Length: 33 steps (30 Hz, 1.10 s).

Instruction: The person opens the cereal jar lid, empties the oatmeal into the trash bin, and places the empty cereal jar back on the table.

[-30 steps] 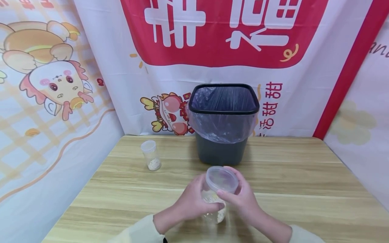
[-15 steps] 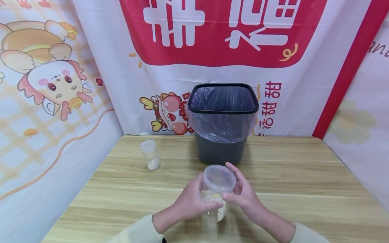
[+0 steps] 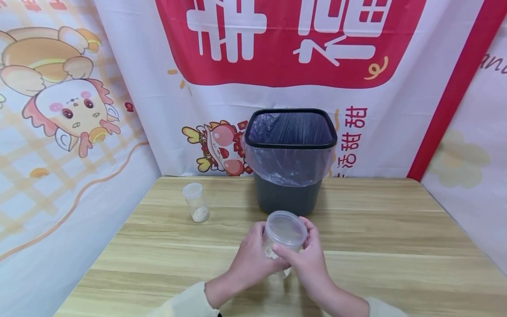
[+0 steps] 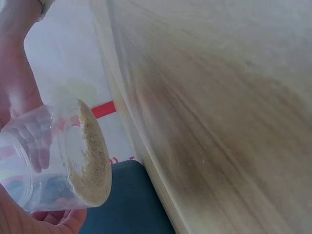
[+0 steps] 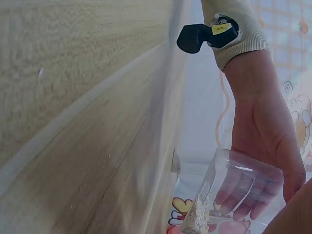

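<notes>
Both hands hold a clear plastic jar (image 3: pixel 271 252) with pale, flaky grains at its bottom, seen through the wall in the left wrist view. A translucent round lid (image 3: pixel 286 230) covers its top. The left hand (image 3: pixel 251 253) wraps the jar's body, its fingers (image 5: pixel 243 202) showing through the plastic in the right wrist view. Around the lid's rim curls the right hand (image 3: pixel 310 262), thumb on the near side and fingers on the far side. The jar stands above the table, its lower part partly covered by the hands in the head view.
A smaller lidded jar (image 3: pixel 196 202) with white grains in its bottom stands at the table's back left. Behind the hands is a dark bin (image 3: pixel 289 193) lined with a clear plastic bag. Printed cloth (image 3: pixel 222 97) hangs behind the wood-grain table (image 3: pixel 376 233).
The right hand's fingers loosened from the lid's rim, shifted right, then closed round it again. The jar has risen slightly and moved a little away from the person.
</notes>
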Available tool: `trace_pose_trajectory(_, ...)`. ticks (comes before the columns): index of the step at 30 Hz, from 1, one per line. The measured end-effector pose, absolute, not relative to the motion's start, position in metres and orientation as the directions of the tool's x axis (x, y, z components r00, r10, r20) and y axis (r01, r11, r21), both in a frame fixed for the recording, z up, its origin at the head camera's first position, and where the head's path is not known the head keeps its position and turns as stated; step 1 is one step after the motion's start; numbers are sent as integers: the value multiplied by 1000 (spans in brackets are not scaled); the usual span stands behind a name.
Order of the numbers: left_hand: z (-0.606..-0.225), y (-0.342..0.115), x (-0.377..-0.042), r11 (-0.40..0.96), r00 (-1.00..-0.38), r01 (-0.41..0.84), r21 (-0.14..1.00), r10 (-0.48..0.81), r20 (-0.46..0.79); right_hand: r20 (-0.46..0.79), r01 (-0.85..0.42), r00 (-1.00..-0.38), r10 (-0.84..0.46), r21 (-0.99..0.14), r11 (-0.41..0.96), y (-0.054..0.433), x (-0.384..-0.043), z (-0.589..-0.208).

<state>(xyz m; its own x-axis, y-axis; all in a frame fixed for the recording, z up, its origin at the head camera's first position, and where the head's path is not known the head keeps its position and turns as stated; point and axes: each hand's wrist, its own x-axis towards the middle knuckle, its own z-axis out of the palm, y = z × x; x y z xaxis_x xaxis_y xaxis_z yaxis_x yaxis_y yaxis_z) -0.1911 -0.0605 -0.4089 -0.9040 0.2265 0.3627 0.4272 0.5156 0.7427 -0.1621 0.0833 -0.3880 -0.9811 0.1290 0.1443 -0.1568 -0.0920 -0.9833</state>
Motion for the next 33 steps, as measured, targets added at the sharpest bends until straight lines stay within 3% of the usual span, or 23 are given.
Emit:
trace_pose_trajectory(6, -411, -59, -191, 560, -898, 437, 704, 228, 376, 121, -132, -983, 139, -988, -76, 81, -164, -389)
trace_pose_trajectory(12, -411, -64, -192, 499, -875, 484, 719, 276, 398, 171, -181, -980, 101, -978, -100, 88, -165, -390)
trace_pose_trajectory(20, -407, -73, -198, 419, -842, 525, 741, 383, 380, 299, -276, -945, -133, -947, -164, 112, -176, -393)
trace_pose_trajectory(27, -410, -76, -204, 257, -757, 590, 765, 507, 413, 345, -268, -850, -398, -934, -238, 132, -187, -399)
trace_pose_trajectory(30, -413, -76, -206, 201, -722, 611, 765, 537, 436, 353, -255, -818, -455, -931, -263, 136, -189, -401)
trace_pose_trajectory(33, -414, -75, -205, 219, -732, 613, 759, 518, 442, 371, -256, -806, -461, -921, -293, 137, -189, -402)
